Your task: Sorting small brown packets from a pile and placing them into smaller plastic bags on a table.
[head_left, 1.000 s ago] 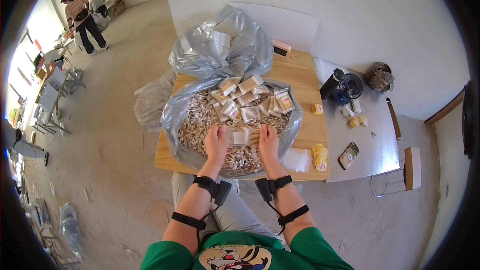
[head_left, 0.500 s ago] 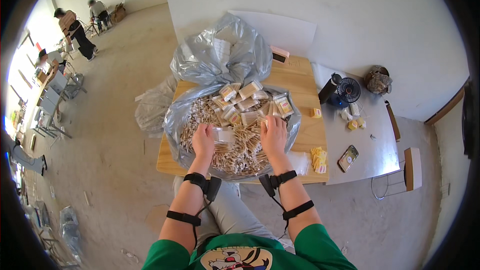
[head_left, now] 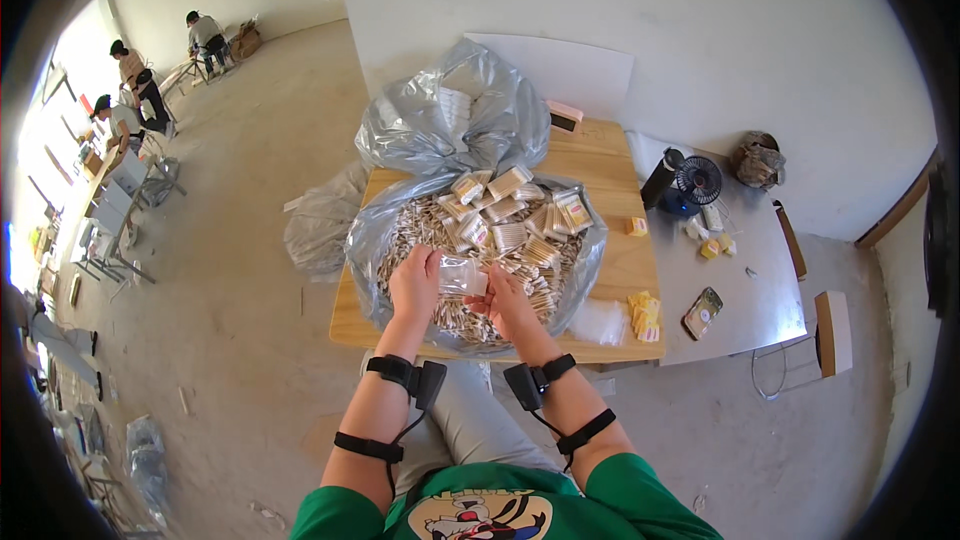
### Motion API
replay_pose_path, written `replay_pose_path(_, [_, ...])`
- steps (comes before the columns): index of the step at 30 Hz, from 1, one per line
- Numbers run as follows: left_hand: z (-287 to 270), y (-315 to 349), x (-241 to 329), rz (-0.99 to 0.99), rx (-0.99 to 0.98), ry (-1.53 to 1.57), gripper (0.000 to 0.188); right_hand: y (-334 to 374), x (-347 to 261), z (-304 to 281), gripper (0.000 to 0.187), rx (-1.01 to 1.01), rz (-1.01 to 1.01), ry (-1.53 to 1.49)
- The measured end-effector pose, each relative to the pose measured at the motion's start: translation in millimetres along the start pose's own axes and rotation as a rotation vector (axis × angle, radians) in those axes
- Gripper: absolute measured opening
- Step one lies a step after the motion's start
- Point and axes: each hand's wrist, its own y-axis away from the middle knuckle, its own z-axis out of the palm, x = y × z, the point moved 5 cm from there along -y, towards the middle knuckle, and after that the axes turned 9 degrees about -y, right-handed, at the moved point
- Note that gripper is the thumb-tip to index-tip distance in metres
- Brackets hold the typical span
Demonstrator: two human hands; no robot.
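Observation:
My left hand (head_left: 415,285) pinches one end of a small clear plastic bag (head_left: 458,276), held flat above a heap of loose cotton swabs (head_left: 400,228). At the bag's other end are the closed fingers of my right hand (head_left: 510,305), gripping its edge; whether swabs are also in them is hidden. The heap fills a large open grey plastic bag (head_left: 362,230) on the wooden table (head_left: 600,180). On its far side lie several filled cotton swab packs (head_left: 510,181), some with yellow labels.
A second grey bag (head_left: 410,125) bulges behind the first. To the right lie clear bags (head_left: 600,322), yellow cards (head_left: 645,317) and a small yellow box (head_left: 636,227). A side table (head_left: 740,310) bears a phone (head_left: 702,312) and a fan (head_left: 697,180). People work far left.
My right hand has left the right part of the heap and moved left to the small clear bag. My left hand still holds that bag. The whole view has shifted slightly.

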Motion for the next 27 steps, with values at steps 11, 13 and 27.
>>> replay_pose_path(11, [8,28,-52,-0.221,0.094,0.281,0.032,79,-68,-50,0.020,0.050,-0.561,0.289])
replay_pose_path(13, [22,40,-72,-0.335,-0.006,0.405,0.033,99,-79,-75,0.021,0.081,-0.544,0.242])
replay_pose_path(27, [58,77,-9,-0.407,-0.303,0.686,0.032,172,-162,-301,0.005,1.074,-0.626,1.081])
